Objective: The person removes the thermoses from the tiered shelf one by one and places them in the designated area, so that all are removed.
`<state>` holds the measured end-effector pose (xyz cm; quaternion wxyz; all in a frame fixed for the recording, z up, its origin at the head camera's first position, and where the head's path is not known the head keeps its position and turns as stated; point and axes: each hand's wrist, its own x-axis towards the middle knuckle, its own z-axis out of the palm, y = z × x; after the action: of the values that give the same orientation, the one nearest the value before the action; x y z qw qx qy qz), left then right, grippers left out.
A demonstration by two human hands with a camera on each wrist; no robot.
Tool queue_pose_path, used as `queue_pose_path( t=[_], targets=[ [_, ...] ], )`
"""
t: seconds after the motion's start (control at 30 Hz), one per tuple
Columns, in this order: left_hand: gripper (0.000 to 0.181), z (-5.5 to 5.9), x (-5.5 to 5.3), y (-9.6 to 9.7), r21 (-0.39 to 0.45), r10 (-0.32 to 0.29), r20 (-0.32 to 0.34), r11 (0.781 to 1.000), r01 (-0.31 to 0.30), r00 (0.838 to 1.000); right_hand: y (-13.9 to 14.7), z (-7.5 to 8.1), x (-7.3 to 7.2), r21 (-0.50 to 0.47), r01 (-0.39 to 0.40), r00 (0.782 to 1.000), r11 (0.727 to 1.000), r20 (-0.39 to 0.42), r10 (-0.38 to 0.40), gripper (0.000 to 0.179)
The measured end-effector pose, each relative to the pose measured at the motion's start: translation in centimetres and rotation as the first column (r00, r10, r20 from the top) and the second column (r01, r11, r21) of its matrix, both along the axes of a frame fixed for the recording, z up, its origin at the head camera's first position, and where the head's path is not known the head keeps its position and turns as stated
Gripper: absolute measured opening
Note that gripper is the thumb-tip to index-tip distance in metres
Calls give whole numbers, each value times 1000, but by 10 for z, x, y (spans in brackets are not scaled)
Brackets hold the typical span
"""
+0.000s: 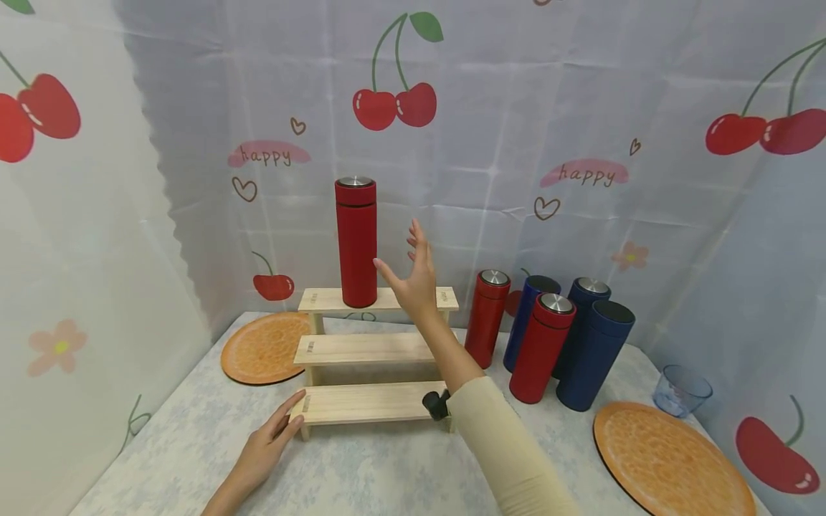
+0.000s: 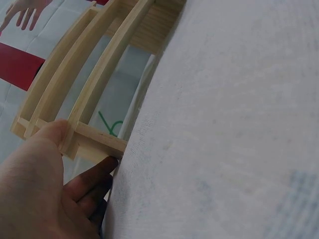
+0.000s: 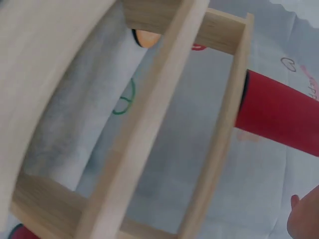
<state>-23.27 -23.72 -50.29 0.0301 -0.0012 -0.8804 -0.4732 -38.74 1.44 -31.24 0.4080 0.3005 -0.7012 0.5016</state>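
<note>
A red thermos (image 1: pixel 357 247) stands upright on the top step of a three-step wooden rack (image 1: pixel 371 349). My right hand (image 1: pixel 416 283) is raised just right of that thermos, thumb spread from the fingers and nothing held. In the right wrist view, part of the hand (image 3: pixel 305 216) shows at the lower right corner, apart from the thermos (image 3: pixel 281 112). My left hand (image 1: pixel 264 446) holds the left end of the rack's lowest step. The left wrist view shows its thumb (image 2: pixel 52 132) on the wood and fingers (image 2: pixel 89 184) by the side piece.
Right of the rack stand two more red thermoses (image 1: pixel 488 319) and several blue ones (image 1: pixel 595 356). A round orange mat (image 1: pixel 671 459) lies at front right, with a clear blue glass (image 1: pixel 682 392) behind it. Another round mat (image 1: pixel 264 349) lies left. A cherry-print curtain (image 1: pixel 490 143) hangs behind.
</note>
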Motion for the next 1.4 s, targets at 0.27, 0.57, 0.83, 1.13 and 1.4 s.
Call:
queue_pose_path(
  t=[0.27, 0.57, 0.83, 1.13, 1.4],
  targets=[
    [61, 1, -1, 1, 0, 9, 19, 1000, -9, 1000, -17, 20, -6, 198, -72, 974, 978, 226, 26, 106],
    [59, 0, -1, 1, -11, 10, 5, 1000, -10, 1000, -33, 6, -13, 224, -203, 933, 953, 341, 119, 108],
    [60, -2, -1, 0, -23, 12, -3, 1000, -12, 1000, -39, -4, -9, 175, -134, 945, 975, 318, 73, 101],
    [57, -1, 0, 0, 5, -3, -23, 1000, 3, 1000, -9, -17, 20, 128, -77, 983, 989, 176, 54, 99],
    [57, -1, 1, -1, -6, 1, -7, 1000, -1, 1000, 42, -33, 45, 91, 16, 999, 996, 31, -19, 100]
  ],
)
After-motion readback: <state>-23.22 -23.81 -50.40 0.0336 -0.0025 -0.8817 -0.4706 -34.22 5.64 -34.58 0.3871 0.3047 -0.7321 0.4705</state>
